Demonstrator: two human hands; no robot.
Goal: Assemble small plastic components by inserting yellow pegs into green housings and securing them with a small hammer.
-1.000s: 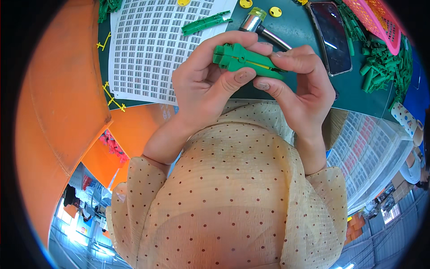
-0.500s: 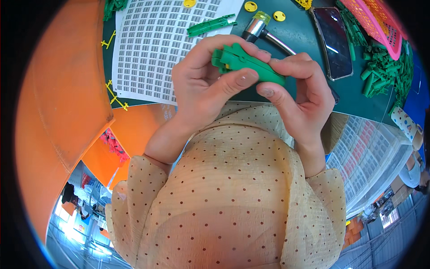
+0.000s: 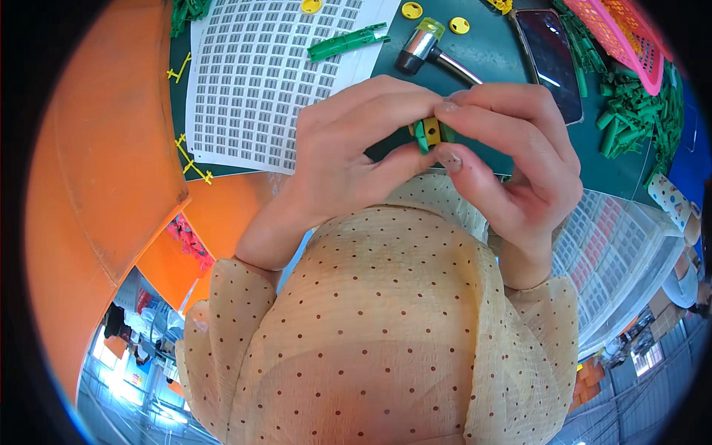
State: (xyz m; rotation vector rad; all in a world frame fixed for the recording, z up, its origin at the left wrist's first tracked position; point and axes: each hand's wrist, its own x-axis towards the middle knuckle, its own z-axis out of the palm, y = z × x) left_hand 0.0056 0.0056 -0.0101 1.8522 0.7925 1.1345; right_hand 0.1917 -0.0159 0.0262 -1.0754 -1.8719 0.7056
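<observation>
A small green plastic toy part (image 3: 421,139) with a yellow piece (image 3: 432,131) showing at its end is between my two hands, above the table's near edge. My left hand (image 3: 363,137) is closed round it, thumb below and fingers above. My right hand (image 3: 515,144) pinches at the end with the yellow piece, its thumb and fingertips close to my left fingertips. Most of the green part is hidden by my fingers. Just beyond my hands lies a small mallet (image 3: 424,46) with a black end and a clear yellow end.
A printed label sheet (image 3: 245,96) lies left, with a long green strip (image 3: 347,43) on it. Yellow discs (image 3: 459,26) sit near the mallet. On the right are a phone (image 3: 552,67), a pile of green pieces (image 3: 641,111) and a pink basket (image 3: 630,52). Yellow sprues (image 3: 191,159) lie far left.
The green part has been turned, so its end with the yellow piece now faces up to view. My right hand has shifted right and wrapped closer, and both hands cover more of it.
</observation>
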